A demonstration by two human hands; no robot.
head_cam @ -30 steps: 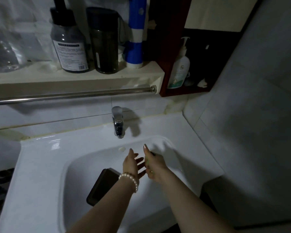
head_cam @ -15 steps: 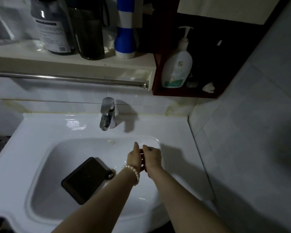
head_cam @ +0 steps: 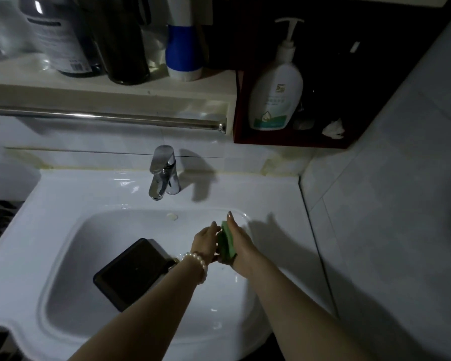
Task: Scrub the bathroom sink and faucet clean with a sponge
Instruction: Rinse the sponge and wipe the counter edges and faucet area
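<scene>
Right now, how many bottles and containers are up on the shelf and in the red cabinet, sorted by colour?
Dark bottles: 2, a labelled one and a plain black one
Blue-and-white container: 1
White pump bottle with green label: 1, in the red cabinet
Total: 4

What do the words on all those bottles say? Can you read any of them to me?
None can be read.
White pump bottle: a small square logo and lines of print, too blurred to read.
Dark labelled bottle on the shelf: a barcode and rows of print, too small and blurred.
Blue and white bottle: no writing shows.
Black bottle: no writing shows.
</scene>
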